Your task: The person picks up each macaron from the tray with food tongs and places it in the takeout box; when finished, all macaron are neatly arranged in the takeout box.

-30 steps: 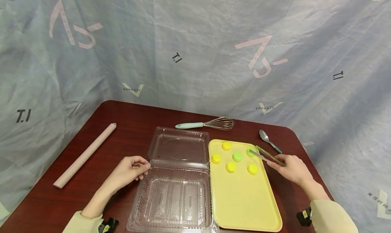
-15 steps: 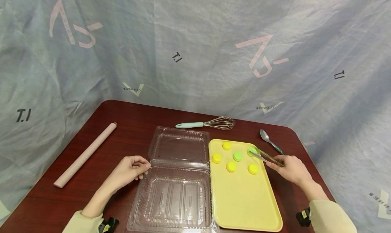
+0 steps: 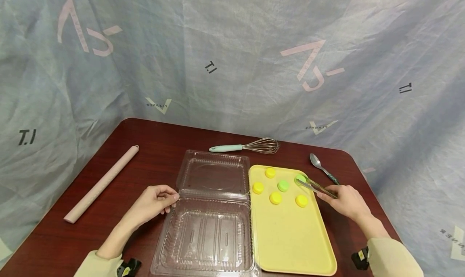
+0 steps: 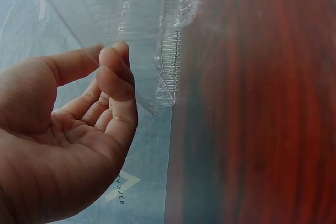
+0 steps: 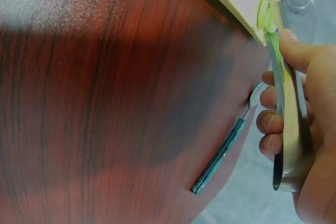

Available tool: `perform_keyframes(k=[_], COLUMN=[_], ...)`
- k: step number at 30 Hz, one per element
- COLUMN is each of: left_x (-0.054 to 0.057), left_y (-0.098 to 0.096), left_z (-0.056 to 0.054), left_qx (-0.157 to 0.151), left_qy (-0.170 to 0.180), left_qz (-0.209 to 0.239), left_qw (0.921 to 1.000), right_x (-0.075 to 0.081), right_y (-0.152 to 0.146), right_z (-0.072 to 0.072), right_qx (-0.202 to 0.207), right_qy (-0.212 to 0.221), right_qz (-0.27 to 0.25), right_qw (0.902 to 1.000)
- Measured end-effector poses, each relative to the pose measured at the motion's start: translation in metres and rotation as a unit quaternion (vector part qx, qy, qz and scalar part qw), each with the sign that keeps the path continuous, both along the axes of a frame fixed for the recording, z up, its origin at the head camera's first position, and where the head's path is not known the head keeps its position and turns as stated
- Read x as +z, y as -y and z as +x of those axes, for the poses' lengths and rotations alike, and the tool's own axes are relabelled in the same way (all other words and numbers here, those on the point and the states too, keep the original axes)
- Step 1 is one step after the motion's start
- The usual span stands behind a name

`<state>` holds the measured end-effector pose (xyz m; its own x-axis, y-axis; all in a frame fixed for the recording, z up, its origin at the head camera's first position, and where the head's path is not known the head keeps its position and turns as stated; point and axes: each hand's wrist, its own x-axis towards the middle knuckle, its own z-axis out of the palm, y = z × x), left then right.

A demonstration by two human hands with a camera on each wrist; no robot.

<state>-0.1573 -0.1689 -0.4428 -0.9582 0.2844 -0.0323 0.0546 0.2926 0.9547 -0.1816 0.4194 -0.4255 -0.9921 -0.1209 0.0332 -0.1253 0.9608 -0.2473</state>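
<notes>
Beside tray [image 3: 294,240], right hand [image 3: 348,202] grips tongs [image 5: 296,150] at green macaron [image 3: 300,178]

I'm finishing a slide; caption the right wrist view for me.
Right hand grips metal tongs, tips at a green disc on the tray; a spoon lies nearby.

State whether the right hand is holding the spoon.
No, the right hand grips metal tongs, while the spoon lies apart on the table.
</notes>
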Motion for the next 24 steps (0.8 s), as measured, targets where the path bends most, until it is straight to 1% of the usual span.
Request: perform_keyframes(k=[7,12,16,24], left_x=[-0.0022,-0.0038,-0.0036,-0.0018], left_y=[0.0007,0.0012,0.0011,0.0007], left_z=[-0.0006,-0.0010,-0.0013,-0.0007], left_qx=[0.001,-0.001,-0.001,-0.002], left_qy=[0.003,-0.002,-0.004,-0.001], left_qz=[0.004,0.002,0.003,0.006], left_qw=[1.0000,1.0000,1.0000,1.0000], right_x=[0.0013,0.0021,0.0020,0.0045], right_y=[0.0016,0.0027,0.0029,0.0042], right_z=[0.0010,0.0012,0.0016,0.0019], right_qx=[0.002,-0.003,-0.006,-0.003], right_qy=[-0.001,0.003,0.007,0.002], right_qz=[-0.001,-0.004,-0.008,-0.005], right_qw=[1.0000,1.0000,0.9999,1.0000])
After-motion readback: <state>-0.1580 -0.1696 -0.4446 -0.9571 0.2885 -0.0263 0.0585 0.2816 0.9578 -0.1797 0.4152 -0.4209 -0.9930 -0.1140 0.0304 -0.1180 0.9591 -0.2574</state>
